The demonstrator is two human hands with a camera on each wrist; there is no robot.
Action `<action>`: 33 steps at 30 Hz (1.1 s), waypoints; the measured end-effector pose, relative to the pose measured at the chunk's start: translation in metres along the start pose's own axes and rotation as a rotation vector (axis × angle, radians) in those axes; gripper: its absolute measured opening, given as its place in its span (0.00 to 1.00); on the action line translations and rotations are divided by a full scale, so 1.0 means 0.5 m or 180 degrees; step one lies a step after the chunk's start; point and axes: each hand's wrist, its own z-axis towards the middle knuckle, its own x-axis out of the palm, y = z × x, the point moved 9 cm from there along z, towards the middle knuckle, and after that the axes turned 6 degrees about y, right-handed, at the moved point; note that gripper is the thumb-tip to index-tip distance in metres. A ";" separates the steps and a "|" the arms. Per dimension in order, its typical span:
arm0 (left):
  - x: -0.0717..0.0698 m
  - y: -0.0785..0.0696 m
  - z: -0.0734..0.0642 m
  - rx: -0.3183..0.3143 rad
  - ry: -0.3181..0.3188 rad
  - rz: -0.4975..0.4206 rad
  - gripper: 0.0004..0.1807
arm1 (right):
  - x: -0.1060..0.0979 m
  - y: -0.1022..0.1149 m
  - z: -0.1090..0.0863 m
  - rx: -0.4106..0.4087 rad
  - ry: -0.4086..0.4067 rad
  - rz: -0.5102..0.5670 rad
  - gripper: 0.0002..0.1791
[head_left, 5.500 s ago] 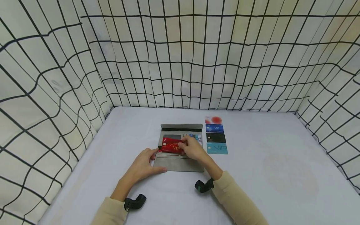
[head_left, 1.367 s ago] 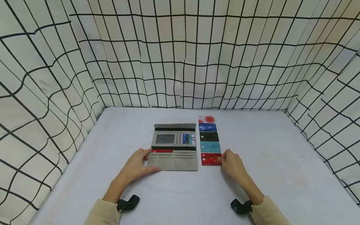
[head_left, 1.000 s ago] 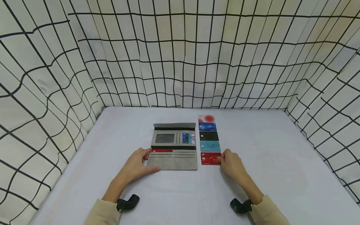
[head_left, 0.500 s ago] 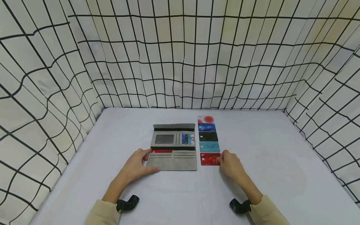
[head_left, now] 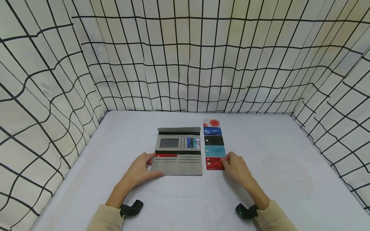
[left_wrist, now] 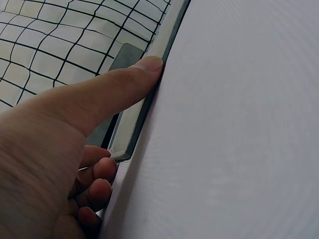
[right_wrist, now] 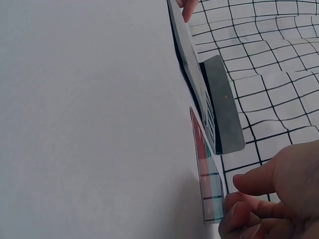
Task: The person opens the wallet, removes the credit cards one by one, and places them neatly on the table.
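A grey wallet (head_left: pixel 179 166) lies unfolded on the white table in the head view. A red card (head_left: pixel 166 155) shows in its lower left slot; several cards (head_left: pixel 193 143) sit in the upper right slots. My left hand (head_left: pixel 140 168) grips its near left corner, thumb along the front edge and fingers curled at the side, as the left wrist view shows. A red VIP card (head_left: pixel 213 163) lies flat right of the wallet. At its right end my right hand (head_left: pixel 237 168) rests with fingertips touching it, thumb (right_wrist: pixel 259 180) and forefinger apart in the right wrist view.
Beyond the red VIP card, a teal card (head_left: pixel 215 151), a black card (head_left: pixel 214 140), a blue card (head_left: pixel 212 131) and a white card with red circles (head_left: pixel 211 123) form a column. Black netting (head_left: pixel 199 67) over white cloth encloses the table (head_left: pixel 271 166).
The right hand has pulled a red card from over the wallet to the near end of the column, then edged slightly left over it. The left hand stays at the wallet's corner.
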 end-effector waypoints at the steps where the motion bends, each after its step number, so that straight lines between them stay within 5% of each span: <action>1: 0.000 0.001 0.000 -0.0003 0.0001 0.0002 0.52 | 0.000 0.004 0.001 -0.0016 -0.0021 0.0020 0.13; 13: 0.006 0.003 -0.001 -0.0048 0.0033 -0.0035 0.52 | 0.012 0.077 0.023 -0.0491 -0.0212 0.0058 0.11; 33: 0.000 0.000 -0.001 -0.0032 0.0026 -0.0013 0.52 | 0.072 0.177 0.046 -0.0872 -0.0083 0.0478 0.12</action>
